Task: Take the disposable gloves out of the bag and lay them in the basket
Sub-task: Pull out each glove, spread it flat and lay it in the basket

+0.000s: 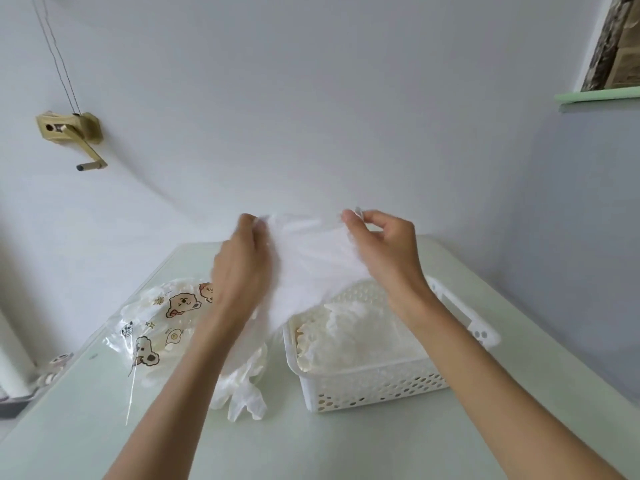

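Above the white basket (pixel 374 382), both hands stretch a thin see-through glove (pixel 308 258) between them: the left hand (pixel 242 268) grips its left edge with curled fingers, and the right hand (pixel 381 244) pinches its upper right corner between thumb and fingertips. The basket stands on the pale green surface (pixel 519 403) and already holds a crumpled heap of gloves (pixel 349 337). Left of the basket lies the clear bag (pixel 162 323) printed with cartoon bears, and just beside the basket's near-left corner more loose gloves (pixel 242 393) lie on the surface.
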Demonstrator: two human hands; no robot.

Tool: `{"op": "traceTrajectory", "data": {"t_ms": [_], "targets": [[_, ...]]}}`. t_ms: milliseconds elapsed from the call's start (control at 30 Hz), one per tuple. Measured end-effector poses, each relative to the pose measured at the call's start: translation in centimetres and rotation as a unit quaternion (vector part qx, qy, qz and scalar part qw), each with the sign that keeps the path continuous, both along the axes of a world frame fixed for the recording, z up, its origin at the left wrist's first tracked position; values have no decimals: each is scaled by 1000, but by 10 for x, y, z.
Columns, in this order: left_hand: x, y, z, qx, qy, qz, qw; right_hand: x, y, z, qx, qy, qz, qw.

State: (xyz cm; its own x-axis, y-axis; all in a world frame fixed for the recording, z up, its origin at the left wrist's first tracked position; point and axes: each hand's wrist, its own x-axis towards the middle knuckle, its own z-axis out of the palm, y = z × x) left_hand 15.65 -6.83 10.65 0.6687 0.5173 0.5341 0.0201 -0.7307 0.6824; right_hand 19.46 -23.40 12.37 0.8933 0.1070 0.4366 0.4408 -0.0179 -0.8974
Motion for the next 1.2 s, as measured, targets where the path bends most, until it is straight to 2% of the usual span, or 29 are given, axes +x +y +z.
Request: {"op": "traceTrajectory", "data": {"t_ms": [67,167,300,433,533,700,833,867,933,1000,1033,1067,1133,1200], "targets": [[20,-9,-19,69,92,-37,993,25,-23,-28,-110,43,-47,992],[46,-28,-41,146,194,-96,965,54,-62,-68,-310,93,-108,940],[68,-50,-54,260,233,-128,928,61,-88,-81,-448,20,-163,879],[78,-57,-62,358,250,-122,891,63,-95,-82,-590,-87,-190,780],[80,-57,-65,417,256,-108,866,66,-97,-83,-642,-97,-170,741],[78,-53,-62,457,202,-63,864,68,-96,-82,-671,-85,-133,724],[72,-45,-54,432,147,-86,886,65,-101,-76,-685,-166,-151,694],[69,-43,-51,408,139,-95,897,65,-105,-74,-670,-186,-154,702],[63,-38,-48,348,131,-102,923,62,-110,-67,-608,-191,-150,756],[58,-31,-46,304,119,-105,939,59,-111,-60,-527,-131,-147,827],[55,-27,-45,292,114,-109,943,59,-110,-56,-501,-82,-145,849],[54,-23,-44,285,115,-119,944,59,-109,-53,-503,-36,-141,852],[50,-19,-41,280,137,-177,933,59,-106,-52,-574,41,-112,810],[48,-24,-43,280,200,-272,899,59,-100,-58,-649,89,-82,751]]}}
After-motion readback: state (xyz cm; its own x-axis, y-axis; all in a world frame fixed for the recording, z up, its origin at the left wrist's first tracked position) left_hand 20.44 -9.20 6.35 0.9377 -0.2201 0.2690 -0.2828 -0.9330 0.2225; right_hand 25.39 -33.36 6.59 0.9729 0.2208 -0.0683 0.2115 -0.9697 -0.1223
